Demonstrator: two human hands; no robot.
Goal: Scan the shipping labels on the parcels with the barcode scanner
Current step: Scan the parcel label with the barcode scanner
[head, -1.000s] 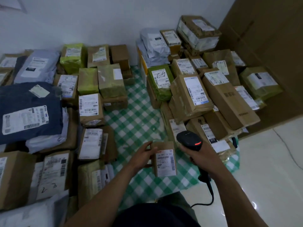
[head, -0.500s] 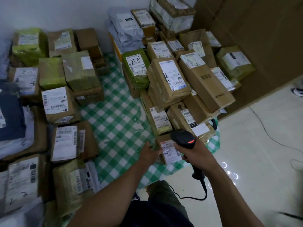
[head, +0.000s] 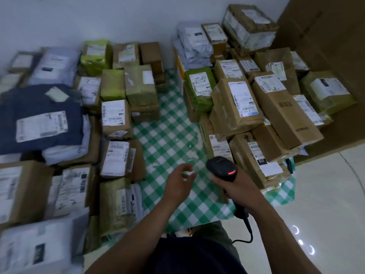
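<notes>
The right hand has its fingers wrapped round the handle of the black handheld barcode scanner. The scanner's long axis runs from the cable at 5 o'clock to the head at 11 o'clock, just short of a brown cardboard parcel with a white label. At the scanner's 9 o'clock the left hand hovers, fingers loosely spread and empty, over the green-and-white checked cloth.

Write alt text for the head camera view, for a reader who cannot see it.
A person's right hand grips a black barcode scanner above a green-and-white checked cloth, the left hand open beside it. Labelled brown cardboard parcels are piled on both sides.
</notes>
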